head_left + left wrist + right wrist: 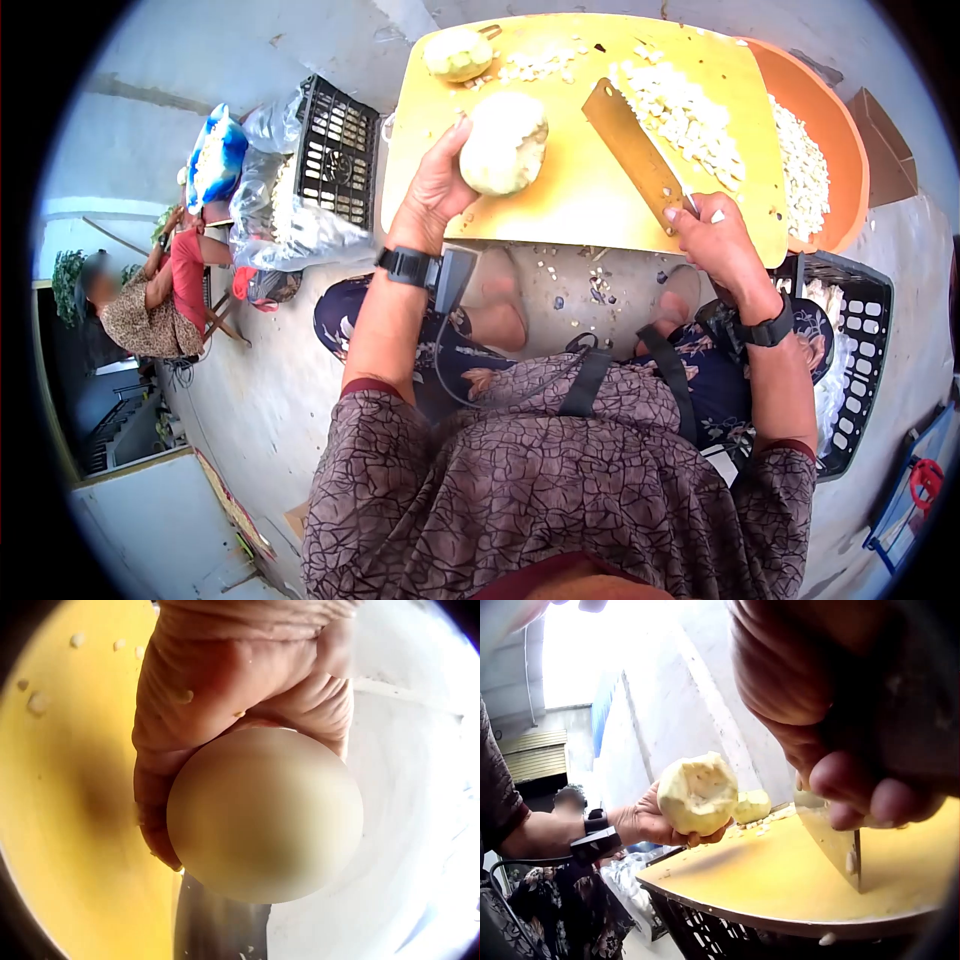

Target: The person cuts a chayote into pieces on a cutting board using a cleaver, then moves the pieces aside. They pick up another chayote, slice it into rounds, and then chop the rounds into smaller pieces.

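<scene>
My left hand [441,176] grips a large peeled, pale greenish-white round vegetable or fruit [504,146], holding it up over the yellow board [420,205]. In the right wrist view, a rough hollow is cut into the side of this pale piece [697,787]. My right hand [722,243] holds a cleaver [632,150] by its handle, the broad blade slanting across the board. A second peeled round piece [458,55] sits at the board's far left corner. Small chopped white bits [690,120] lie heaped beyond the blade.
An orange basin [845,130] holding many chopped bits stands right of the board. Black crates [340,150] are at the left and at the lower right [862,390]. Plastic bags [310,235] and another person [160,300] are at the left. Scraps litter the floor [570,290].
</scene>
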Demonstrator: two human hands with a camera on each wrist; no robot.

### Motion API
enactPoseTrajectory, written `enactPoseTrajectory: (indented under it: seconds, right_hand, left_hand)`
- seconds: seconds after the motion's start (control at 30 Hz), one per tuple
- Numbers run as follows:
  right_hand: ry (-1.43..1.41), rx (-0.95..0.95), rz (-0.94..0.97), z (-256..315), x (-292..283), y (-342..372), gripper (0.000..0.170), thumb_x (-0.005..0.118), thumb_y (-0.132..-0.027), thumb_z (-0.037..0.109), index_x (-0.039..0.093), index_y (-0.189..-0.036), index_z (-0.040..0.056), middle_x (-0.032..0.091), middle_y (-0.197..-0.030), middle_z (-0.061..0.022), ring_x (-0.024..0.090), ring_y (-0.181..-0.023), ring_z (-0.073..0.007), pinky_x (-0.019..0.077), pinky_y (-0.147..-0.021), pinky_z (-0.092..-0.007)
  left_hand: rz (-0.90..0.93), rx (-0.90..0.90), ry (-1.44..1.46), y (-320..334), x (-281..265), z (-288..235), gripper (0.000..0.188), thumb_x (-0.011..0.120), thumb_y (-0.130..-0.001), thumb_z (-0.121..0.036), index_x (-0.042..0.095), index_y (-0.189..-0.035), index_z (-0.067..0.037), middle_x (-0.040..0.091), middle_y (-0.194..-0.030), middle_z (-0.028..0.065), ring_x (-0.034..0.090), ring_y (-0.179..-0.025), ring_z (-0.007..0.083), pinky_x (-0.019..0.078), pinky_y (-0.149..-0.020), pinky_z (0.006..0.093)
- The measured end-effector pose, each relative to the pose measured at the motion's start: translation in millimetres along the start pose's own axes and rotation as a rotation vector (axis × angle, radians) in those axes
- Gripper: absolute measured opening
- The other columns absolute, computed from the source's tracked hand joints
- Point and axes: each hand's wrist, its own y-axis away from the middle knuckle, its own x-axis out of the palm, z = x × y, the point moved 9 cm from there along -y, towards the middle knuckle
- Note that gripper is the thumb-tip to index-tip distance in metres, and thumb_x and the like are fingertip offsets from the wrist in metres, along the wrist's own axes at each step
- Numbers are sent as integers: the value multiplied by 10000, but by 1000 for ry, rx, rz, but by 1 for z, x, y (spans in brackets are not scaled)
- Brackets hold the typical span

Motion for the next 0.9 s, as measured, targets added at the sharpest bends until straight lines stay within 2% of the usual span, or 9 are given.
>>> enactPoseTrajectory:
  seconds: [0.1, 0.17, 0.2, 0.23, 0.3, 0.4, 0.53, 0.73, 0.9]
  right_hand:
    - [-54, 85, 26, 2, -1, 2, 303, 651, -894, 209, 614, -736, -47, 539, -592, -79, 485, -466, -150, 403, -467, -332]
    - [-196, 237, 15, 6, -4, 8, 294, 647, -901, 203, 608, -728, -32, 533, -589, -61, 473, -458, -133, 384, -440, -314]
    - [-201, 239, 35, 6, -3, 8, 289, 645, -905, 202, 607, -729, -25, 526, -582, -50, 467, -455, -124, 376, -431, -306]
    - [-206, 240, 52, 5, -3, 6, 285, 643, -908, 200, 605, -730, -19, 519, -575, -39, 461, -451, -116, 369, -422, -299]
    - [-203, 212, 73, 6, -3, 6, 282, 639, -914, 201, 602, -731, -10, 507, -563, -23, 453, -446, -105, 361, -414, -292]
    - [-184, 159, 80, 4, 2, 8, 285, 634, -918, 204, 598, -729, -6, 495, -549, -9, 448, -442, -100, 361, -415, -292]
    - [-214, 153, 70, 7, 9, 14, 306, 633, -920, 208, 595, -699, 0, 495, -537, 1, 445, -437, -93, 357, -413, -284]
    - [-322, 78, 128, 18, 9, 21, 359, 627, -930, 211, 573, -620, 38, 528, -531, 3, 454, -432, -66, 357, -409, -243]
    - [-455, 26, 199, 36, 10, 31, 371, 618, -944, 201, 580, -610, 45, 539, -522, 10, 458, -421, -57, 363, -416, -230]
  left_hand:
    - [6, -31, 231, 5, 7, 9, 728, 609, -913, -507, 411, -1425, -28, 526, -1389, 159, 532, -1259, 319, 436, -1064, 491]
    - [111, -83, 312, 8, 16, 11, 731, 614, -913, -495, 406, -1424, -14, 522, -1391, 165, 533, -1259, 311, 436, -1067, 478]
    - [166, -109, 352, 9, 25, 11, 733, 616, -914, -489, 404, -1423, -7, 520, -1392, 169, 533, -1260, 307, 435, -1068, 472]
    - [104, -55, 236, 9, 24, 8, 729, 616, -916, -480, 403, -1421, 0, 524, -1387, 170, 538, -1255, 299, 436, -1067, 458]
    - [-21, 54, 6, 10, 25, 0, 722, 617, -920, -461, 402, -1417, 15, 531, -1377, 172, 546, -1246, 282, 439, -1065, 431]
    - [-34, 78, -227, 12, 30, -9, 696, 612, -928, -425, 402, -1411, 31, 542, -1360, 170, 556, -1234, 258, 440, -1061, 391]
    - [-25, 58, -155, 8, 31, -4, 658, 596, -941, -416, 410, -1415, 1, 548, -1356, 152, 554, -1236, 249, 446, -1058, 386]
    - [-99, -53, 28, 4, 8, 24, 638, 577, -951, -449, 398, -1436, -75, 536, -1377, 126, 540, -1258, 256, 464, -1042, 440]
    - [-103, -61, 30, 0, 5, 29, 630, 566, -954, -462, 399, -1437, -93, 542, -1371, 121, 552, -1246, 267, 480, -1023, 462]
